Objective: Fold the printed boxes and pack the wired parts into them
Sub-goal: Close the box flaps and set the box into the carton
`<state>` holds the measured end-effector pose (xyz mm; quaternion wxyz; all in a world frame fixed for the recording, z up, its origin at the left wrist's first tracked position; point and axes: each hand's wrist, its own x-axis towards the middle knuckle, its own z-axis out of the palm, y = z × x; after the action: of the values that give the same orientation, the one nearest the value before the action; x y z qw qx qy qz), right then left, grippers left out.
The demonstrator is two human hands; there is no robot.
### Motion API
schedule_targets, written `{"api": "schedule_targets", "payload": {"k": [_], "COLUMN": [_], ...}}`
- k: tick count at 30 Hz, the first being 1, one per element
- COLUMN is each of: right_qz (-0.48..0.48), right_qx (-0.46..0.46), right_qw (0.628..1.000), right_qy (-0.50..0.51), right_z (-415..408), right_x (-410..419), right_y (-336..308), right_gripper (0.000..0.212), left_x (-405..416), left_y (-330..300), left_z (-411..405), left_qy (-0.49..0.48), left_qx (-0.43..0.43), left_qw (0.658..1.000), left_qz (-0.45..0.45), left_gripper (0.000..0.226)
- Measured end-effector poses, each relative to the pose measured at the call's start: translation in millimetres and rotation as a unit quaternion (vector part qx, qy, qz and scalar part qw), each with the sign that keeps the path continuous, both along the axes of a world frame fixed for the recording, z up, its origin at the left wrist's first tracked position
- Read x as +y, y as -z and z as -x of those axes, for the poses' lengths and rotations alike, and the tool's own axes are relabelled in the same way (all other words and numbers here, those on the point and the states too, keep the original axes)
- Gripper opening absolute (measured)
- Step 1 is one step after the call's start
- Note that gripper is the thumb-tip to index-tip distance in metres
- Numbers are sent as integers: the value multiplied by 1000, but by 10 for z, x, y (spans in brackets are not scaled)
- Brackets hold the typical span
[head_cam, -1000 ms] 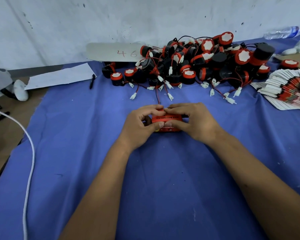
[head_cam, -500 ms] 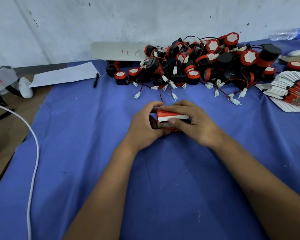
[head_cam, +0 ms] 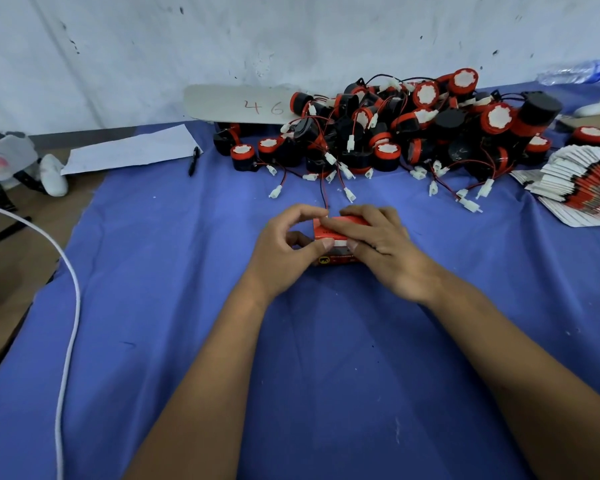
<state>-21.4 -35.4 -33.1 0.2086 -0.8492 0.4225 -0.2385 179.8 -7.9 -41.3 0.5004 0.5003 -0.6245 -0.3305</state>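
Note:
A small red and white printed box [head_cam: 338, 252] stands on the blue cloth [head_cam: 291, 375] between both hands. My left hand [head_cam: 286, 252] pinches its left end with thumb and forefinger. My right hand [head_cam: 383, 249] curls over its top and right side, thumb on the front face. Whether a part is inside is hidden. Behind it lies a big pile of black and red wired parts [head_cam: 395, 133] with white plugs. A fanned stack of flat printed boxes [head_cam: 579, 188] lies at the right.
A white board marked 46 [head_cam: 243, 105] leans at the wall. A paper sheet [head_cam: 132, 150] and a black pen [head_cam: 194, 161] lie at the back left. A white cable [head_cam: 70, 306] runs down the left side. A plastic bottle [head_cam: 574, 71] lies far right.
The box has been turned in my hands; its white-edged flap now faces me under both thumbs, and my right hand covers more of its top.

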Motion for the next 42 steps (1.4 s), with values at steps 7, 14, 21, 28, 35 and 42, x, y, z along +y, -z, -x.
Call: {"api": "schedule_targets", "payload": {"k": [7, 14, 21, 28, 35, 42], "right_qz": [-6, 48, 86, 196, 208, 171], "right_qx": [-249, -223, -184, -113, -110, -111], "right_qw": [968, 973, 979, 974, 972, 979], "right_qy": [27, -21, -7, -16, 4, -12], "right_z": [23, 111, 155, -10, -42, -42], "right_x": [-18, -51, -10, -8, -30, -55], "right_y": [72, 102, 126, 83, 93, 45], "right_gripper": [21, 16, 24, 12, 7, 5], "left_x": [-37, -18, 53, 51, 39, 16], "left_y": [33, -7, 65, 47, 32, 96], "left_z": [12, -37, 23, 81, 77, 69], "left_qy": [-42, -26, -72, -93, -94, -23], "left_qx": [-50, -147, -139, -153, -205, -57], "left_qw": [993, 979, 974, 965, 950, 997], "left_qz": [99, 136, 163, 191, 216, 55], "left_gripper": [12, 12, 19, 11, 8, 52]}}
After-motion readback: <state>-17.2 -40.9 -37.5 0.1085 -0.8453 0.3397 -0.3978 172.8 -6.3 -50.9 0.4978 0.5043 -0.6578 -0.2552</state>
